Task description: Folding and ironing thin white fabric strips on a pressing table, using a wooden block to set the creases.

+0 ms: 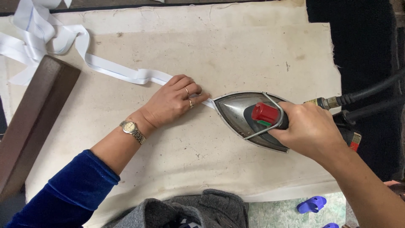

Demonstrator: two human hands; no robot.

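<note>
One iron, near the right edge of the cloth-covered table, gripped at its handle by the right hand. One white ribbon runs from the far left corner to the iron's tip, pressed flat under the left hand's fingers. Two rings, one wristwatch on that hand.

White strip end under iron
</note>
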